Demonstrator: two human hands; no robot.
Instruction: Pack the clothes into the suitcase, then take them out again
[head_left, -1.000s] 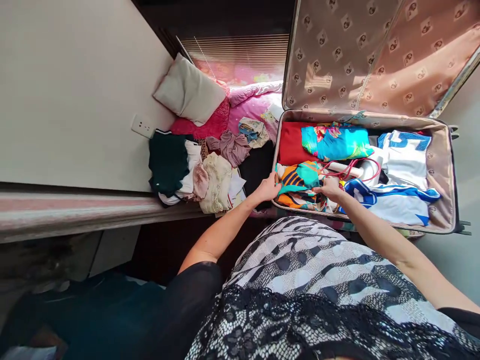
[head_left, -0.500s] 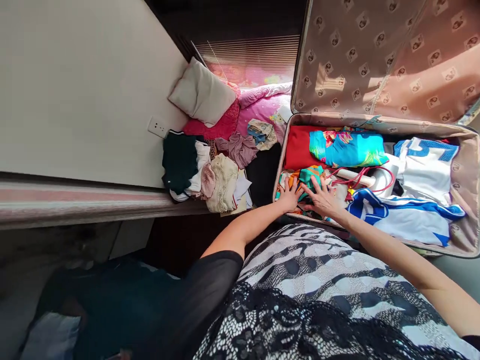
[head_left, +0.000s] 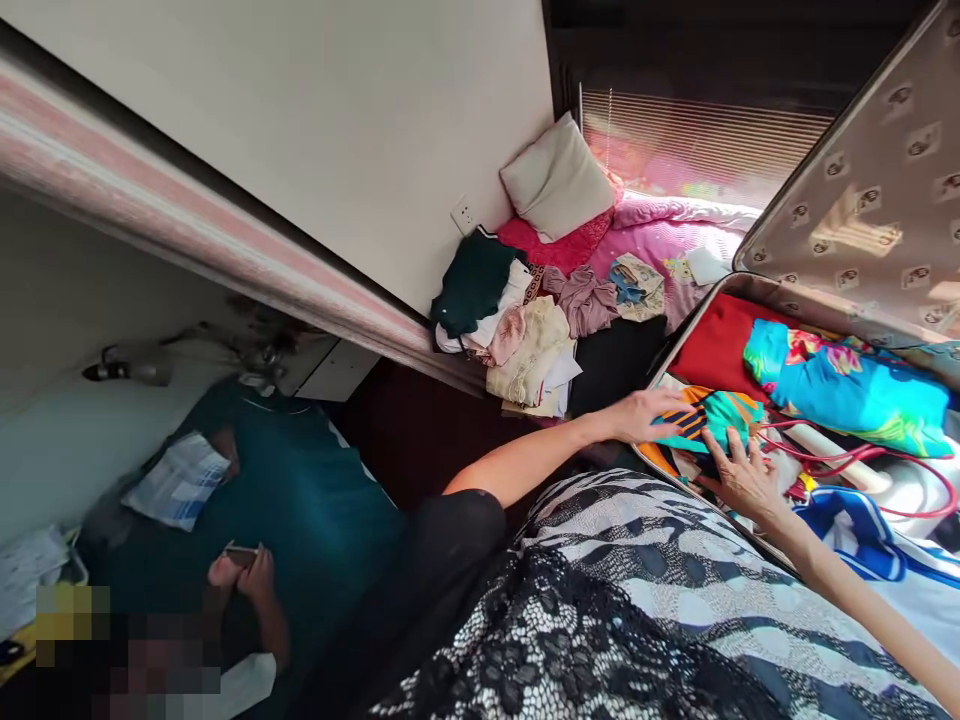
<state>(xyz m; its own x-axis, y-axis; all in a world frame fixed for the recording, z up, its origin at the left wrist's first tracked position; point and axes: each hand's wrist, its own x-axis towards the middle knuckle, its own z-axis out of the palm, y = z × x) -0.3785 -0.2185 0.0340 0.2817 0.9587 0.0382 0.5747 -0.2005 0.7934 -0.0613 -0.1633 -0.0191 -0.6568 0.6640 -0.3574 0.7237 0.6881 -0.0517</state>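
Note:
My left hand rests on an orange, teal and black patterned cloth in the near left corner of an open suitcase. Its fingers are stretched out over the fabric. Beside it, my right hand lies with fingers spread on the same cloth. Behind the cloth are a folded red garment and a bright blue floral garment. To the right sit a white object with a handle with a red cord round it, and a white and blue garment.
Left of the suitcase lie a dark green garment, a cream garment, a mauve cloth and a black cloth. A pillow leans on the wall. At lower left, a person holds a phone above a green bed.
Both hands went from gripping the patterned cloth's edges to lying spread on it. My view has swung left, showing more of the bed and the other person.

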